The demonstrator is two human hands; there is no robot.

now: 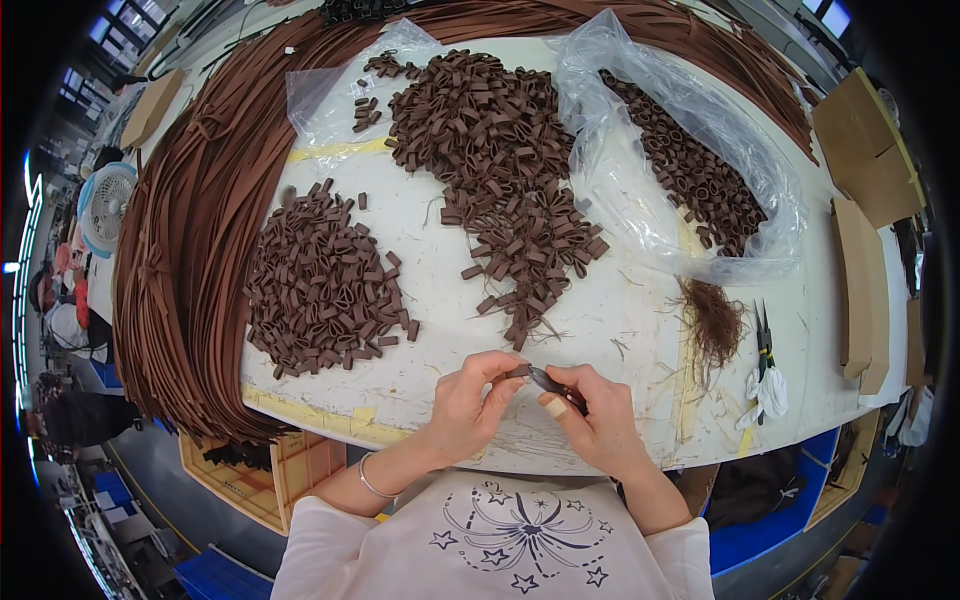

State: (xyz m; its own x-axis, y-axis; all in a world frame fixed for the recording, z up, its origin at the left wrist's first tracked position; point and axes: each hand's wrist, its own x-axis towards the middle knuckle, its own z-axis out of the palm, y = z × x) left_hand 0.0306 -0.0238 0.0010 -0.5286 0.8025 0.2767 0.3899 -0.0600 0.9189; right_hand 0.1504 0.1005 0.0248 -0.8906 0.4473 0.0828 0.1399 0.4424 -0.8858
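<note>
Near the front edge of the white table, my left hand (472, 405) pinches a small brown strap loop (519, 370) between thumb and fingertips. My right hand (598, 418) is closed around a small dark hand tool with a metallic tip (546, 380), which looks like thread snips. Its tip meets or nearly meets the loop. Most of the tool is hidden in my palm. A pale bandage wraps my right thumb. Just beyond my hands, a large heap of brown loops (480, 130) tapers toward me. A second pile of loops (325, 285) lies to the left.
Long brown straps (190, 250) bundle along the table's left and far edges. A clear plastic bag (770, 215) of loops lies at the far right. Nearer are a tangle of brown threads (714, 322) and pliers (765, 350). Cardboard pieces (858, 290) stand at the right edge.
</note>
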